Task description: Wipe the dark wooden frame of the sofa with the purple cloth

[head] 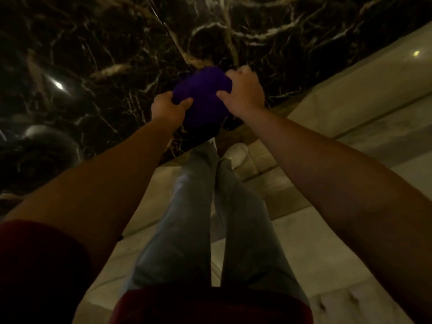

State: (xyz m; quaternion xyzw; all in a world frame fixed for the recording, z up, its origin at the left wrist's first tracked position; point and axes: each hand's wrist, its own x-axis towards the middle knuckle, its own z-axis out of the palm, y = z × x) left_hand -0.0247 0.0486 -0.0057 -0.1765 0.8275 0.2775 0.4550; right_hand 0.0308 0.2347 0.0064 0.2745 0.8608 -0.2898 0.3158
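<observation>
A bunched purple cloth [203, 97] hangs in mid-air in front of me, above the floor. My left hand [168, 106] grips its lower left side with fingers curled into the fabric. My right hand [243, 91] holds its upper right side. Both arms stretch straight forward. The sofa [350, 97] shows as pale cushioning at the right and under my legs. A thin brownish strip [278, 113] runs along its edge beside the dark floor; I cannot tell whether it is the wooden frame.
Glossy dark marble floor [93, 66] with pale veins fills the top and left, with light reflections on it. My legs in light jeans [194, 218] and a white shoe [238, 153] rest on the pale tufted surface [292, 265] below.
</observation>
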